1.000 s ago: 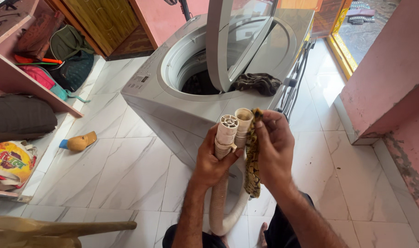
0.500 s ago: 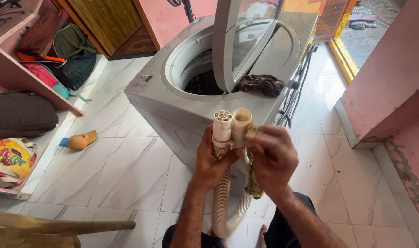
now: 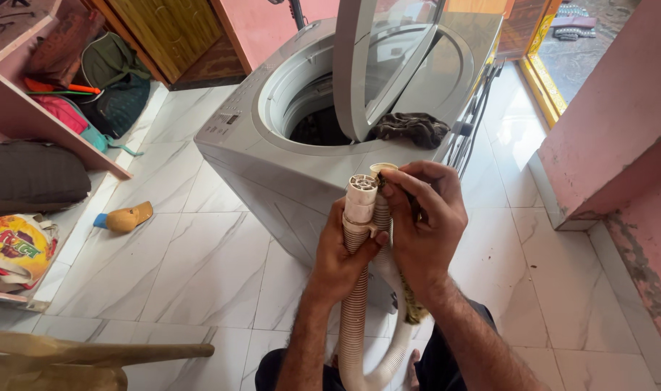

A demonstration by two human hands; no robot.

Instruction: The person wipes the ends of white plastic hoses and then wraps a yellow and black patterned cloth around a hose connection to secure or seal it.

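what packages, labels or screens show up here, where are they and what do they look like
Printed bag: left edge, on the low shelf under the dark cushion; soft, crumpled, yellow with red and green print.
Control panel: front left corner of the grey washing machine; narrow strip with small markings, too small to make out.
No lit screen or sign shows.

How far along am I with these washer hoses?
Done: washing machine lid up, two ribbed hoses brought together, ends level. In hand: left hand grips them while right hand presses a patterned strip against them. Left: the strip hangs loose, not yet wound round.
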